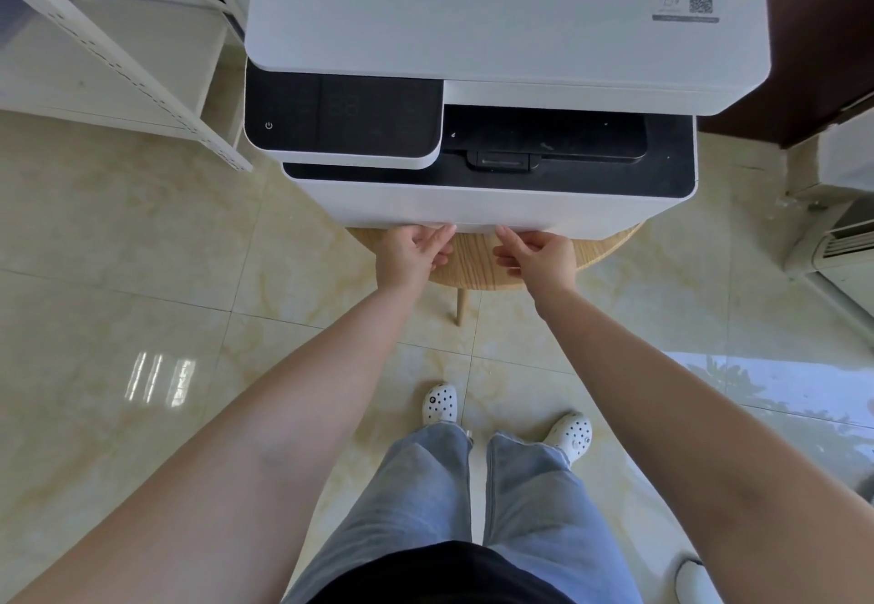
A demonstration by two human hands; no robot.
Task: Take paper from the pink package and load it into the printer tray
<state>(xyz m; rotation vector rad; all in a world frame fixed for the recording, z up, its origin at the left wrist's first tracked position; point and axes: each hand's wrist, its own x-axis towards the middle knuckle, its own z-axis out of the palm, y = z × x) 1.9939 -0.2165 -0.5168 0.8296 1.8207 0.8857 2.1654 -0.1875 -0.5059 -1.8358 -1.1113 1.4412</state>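
A white printer [496, 36] with a black control panel [340, 116] stands on a round wooden table [477, 263]. Both my hands are at the lower front edge of the printer. My left hand [411, 253] touches the bottom edge of the front with its fingertips, the other fingers curled. My right hand [537, 256] does the same a little to the right. The paper tray front [473, 208] sits flush with the printer body. The pink package and loose paper are not in view.
A white metal shelf [118, 64] stands at the left. At the right edge is a white appliance [837, 244], with a dark brown panel [823, 36] behind the printer. My legs and white clogs [440, 402] stand on the glossy tiled floor [142, 272].
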